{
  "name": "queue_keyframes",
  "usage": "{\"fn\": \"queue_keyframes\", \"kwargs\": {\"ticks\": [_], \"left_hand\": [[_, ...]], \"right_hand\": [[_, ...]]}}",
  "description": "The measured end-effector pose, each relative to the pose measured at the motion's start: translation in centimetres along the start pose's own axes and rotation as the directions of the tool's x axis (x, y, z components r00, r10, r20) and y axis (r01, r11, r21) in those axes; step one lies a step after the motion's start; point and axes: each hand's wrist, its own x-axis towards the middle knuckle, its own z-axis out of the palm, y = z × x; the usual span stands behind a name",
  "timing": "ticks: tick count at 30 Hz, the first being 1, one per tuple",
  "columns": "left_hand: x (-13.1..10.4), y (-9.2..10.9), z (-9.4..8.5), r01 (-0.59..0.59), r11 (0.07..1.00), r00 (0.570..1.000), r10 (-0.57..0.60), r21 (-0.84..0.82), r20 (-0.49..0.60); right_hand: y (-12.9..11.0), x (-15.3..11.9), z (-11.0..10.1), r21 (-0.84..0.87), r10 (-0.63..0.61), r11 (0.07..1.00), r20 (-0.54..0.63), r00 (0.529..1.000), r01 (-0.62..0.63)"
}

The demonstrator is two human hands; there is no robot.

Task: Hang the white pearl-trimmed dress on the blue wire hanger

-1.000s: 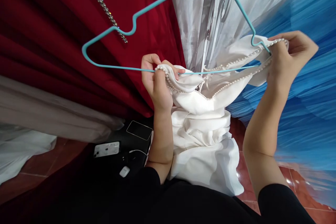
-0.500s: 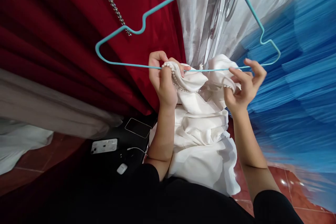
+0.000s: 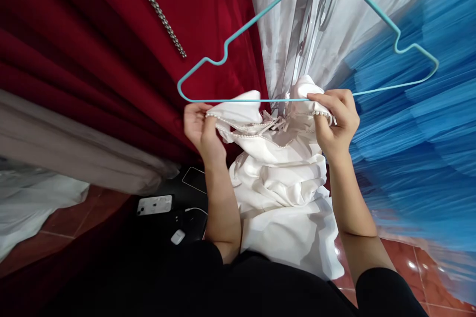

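A white dress (image 3: 286, 190) with pearl-beaded edging lies bunched up in front of me, its lower part spread toward my lap. My left hand (image 3: 204, 129) pinches the beaded edge of the dress at its left side, below the hanger's left end. At the other side my right hand (image 3: 336, 119) grips the beaded edge, its fingers at the hanger's bottom bar. The light-blue hanger (image 3: 273, 16) hangs upright behind the hands. Its bottom bar crosses in front of the white cloth. Whether the right fingers also hold the bar is hard to see.
Red drapes (image 3: 219, 25) hang at the left, with a beaded strand (image 3: 158, 10) on them. Blue tulle (image 3: 420, 158) fills the right. On a black surface lie a phone (image 3: 154, 205), a second phone (image 3: 194, 178), a white earbud case (image 3: 177, 237) and a cable (image 3: 197, 209).
My left hand has moved left off the hanger bar, stretching the beaded edge outward. The hanger has shifted right. My right fingers have closed in on the dress.
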Motion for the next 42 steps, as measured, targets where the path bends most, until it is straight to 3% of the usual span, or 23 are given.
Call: {"fn": "queue_keyframes", "kwargs": {"ticks": [3, 5, 8, 10, 14, 18, 22, 26, 28, 29, 30, 31, 32, 33, 37, 39, 42], "left_hand": [[3.0, 0.5, -1.7, -0.102, 0.993, 0.992, 0.105, 0.053, -0.076], [5.3, 2.2, -1.4, -0.153, 0.987, 0.982, 0.158, 0.053, -0.108], [7.7, 5.8, 0.8, -0.188, 0.976, 0.973, 0.2, 0.108, -0.112], [8.0, 8.3, 3.0, -0.222, 0.963, 0.965, 0.24, 0.155, -0.108], [7.3, 11.5, 6.2, -0.222, 0.954, 0.975, 0.212, 0.201, 0.071], [7.6, 11.0, 7.0, -0.298, 0.933, 0.928, 0.234, 0.202, 0.289], [7.3, 9.5, 7.2, -0.379, 0.922, 0.88, 0.331, 0.081, 0.341], [4.4, 9.3, 8.0, -0.295, 0.94, 0.874, 0.338, -0.173, 0.348], [2.6, 9.3, 8.1, -0.207, 0.963, 0.849, 0.264, -0.172, 0.457], [1.9, 9.2, 8.0, -0.145, 0.982, 0.799, 0.188, -0.12, 0.571], [1.2, 8.9, 7.7, -0.083, 0.996, 0.721, 0.088, -0.039, 0.688], [0.6, 8.4, 7.4, -0.022, 0.998, 0.651, -0.026, 0.053, 0.759], [0.1, 7.8, 7.1, 0.034, 0.991, 0.614, -0.125, 0.132, 0.779], [-0.4, 7.2, 6.9, 0.088, 0.977, 0.615, -0.205, 0.193, 0.761], [-1.5, 4.6, 6.9, 0.302, 0.918, 0.75, -0.396, 0.259, 0.53], [-1.8, 4.1, 7.5, 0.384, 0.91, 0.784, -0.409, 0.154, 0.467], [-2.4, 4.3, 8.8, 0.521, 0.84, 0.794, -0.41, -0.154, 0.449]], "right_hand": [[-0.2, 0.0, 0.0, 0.026, -0.005, 1.0, -0.014, 1.0, 0.006], [-0.3, -0.1, 0.2, 0.032, -0.006, 0.999, -0.025, 1.0, 0.007], [-0.4, -0.2, 0.6, 0.029, -0.009, 1.0, -0.033, 0.999, 0.01], [-0.6, -0.3, 0.7, 0.015, -0.006, 1.0, -0.045, 0.999, 0.006], [-0.8, -0.6, 0.8, -0.013, 0.021, 1.0, -0.051, 0.998, -0.022], [-0.8, -0.7, 0.8, -0.01, 0.016, 1.0, -0.056, 0.998, -0.017], [-0.7, -0.8, 0.8, -0.018, 0.041, 0.999, -0.031, 0.999, -0.041], [-0.6, -1.0, 0.8, -0.028, 0.062, 0.998, 0.004, 0.998, -0.062], [-0.7, -1.0, 0.9, -0.026, 0.062, 0.998, 0.015, 0.998, -0.062], [-0.8, -1.0, 0.8, -0.024, 0.062, 0.998, 0.02, 0.998, -0.062], [-0.9, -1.0, 0.8, -0.023, 0.063, 0.998, 0.025, 0.998, -0.062], [-1.0, -1.0, 0.8, -0.024, 0.063, 0.998, 0.028, 0.998, -0.063], [-1.1, -1.1, 0.7, -0.027, 0.063, 0.998, 0.028, 0.998, -0.062], [-1.2, -1.1, 0.6, -0.033, 0.063, 0.998, 0.031, 0.998, -0.062], [-1.3, -1.3, 0.3, -0.059, 0.048, 0.997, 0.066, 0.997, -0.044], [-1.2, -1.3, 0.2, -0.072, 0.036, 0.997, 0.084, 0.996, -0.03], [-1.2, -1.3, 0.3, -0.086, 0.038, 0.996, 0.092, 0.995, -0.03]]}}
